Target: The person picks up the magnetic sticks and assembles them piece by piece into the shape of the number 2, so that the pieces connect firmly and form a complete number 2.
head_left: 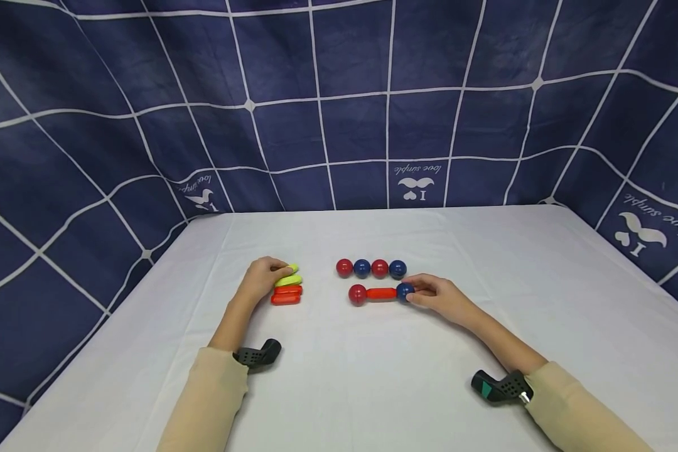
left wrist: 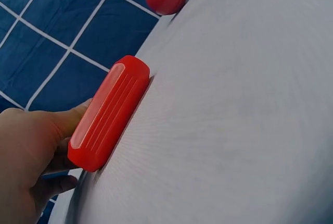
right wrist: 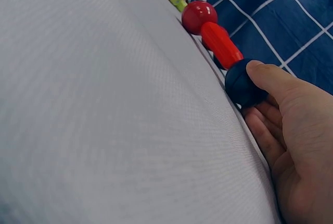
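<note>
My right hand pinches a blue ball between thumb and fingers. That ball is at the right end of a red ribbed rod, with a red ball at its left end. To the left, my left hand has its fingertips around the farthest yellow-green rod, which is partly covered. A second yellow-green rod and two red rods lie in a column nearer me. In the left wrist view, a red rod hides most of the left fingers.
Behind the joined piece, a row of loose balls alternates red and blue. Everything rests on a white cloth-covered table. A dark blue checked curtain rises along the back and sides.
</note>
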Available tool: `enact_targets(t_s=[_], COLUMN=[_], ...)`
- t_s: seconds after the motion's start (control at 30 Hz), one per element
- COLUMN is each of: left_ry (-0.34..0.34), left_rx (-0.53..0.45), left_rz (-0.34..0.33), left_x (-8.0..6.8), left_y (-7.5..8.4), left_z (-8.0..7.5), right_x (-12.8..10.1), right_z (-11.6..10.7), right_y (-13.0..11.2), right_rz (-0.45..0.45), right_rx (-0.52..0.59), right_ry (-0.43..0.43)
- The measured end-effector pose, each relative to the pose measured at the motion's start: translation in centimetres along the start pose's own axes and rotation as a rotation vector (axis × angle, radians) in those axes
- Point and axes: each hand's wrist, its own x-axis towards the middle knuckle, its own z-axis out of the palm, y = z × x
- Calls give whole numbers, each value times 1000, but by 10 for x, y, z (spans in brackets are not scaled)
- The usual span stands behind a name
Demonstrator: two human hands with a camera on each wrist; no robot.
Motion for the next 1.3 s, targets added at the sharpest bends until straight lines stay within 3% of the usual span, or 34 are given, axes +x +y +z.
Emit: enact_targets(t_s=[0.2, 0.33, 0.43, 0.67, 0.87, 1.0, 1.13, 1.3], left_ry=[70, 128, 123, -12, -174, -273, -370, -420], left_rx=[130, 79, 14, -63, -97, -175, -257, -367], left_rz=[-1, 25, 39, 159, 233, 268, 251, 175], left_x=[-2, -5, -11, -29, -47, -59, -67, -72], left_y=[9, 28, 51, 98, 122, 135, 141, 140], left_z=[-4, -4, -2, 19, 49, 64, 80, 96], right_x=[0, 0, 0, -1, -2, -3, -2, -1], right_z=[-1, 0, 0, 0, 1, 0, -1, -2], right_y=[-1, -2, -2, -3, -3, -2, -1, 0], right_rz=[-11, -7, -4, -6, -6, -25, -40, -37], right_rx=[10, 17, 14, 8, 11, 22, 32, 31], right_ry=[-7, -9, -7, -7, -8, -13, -16, -18])
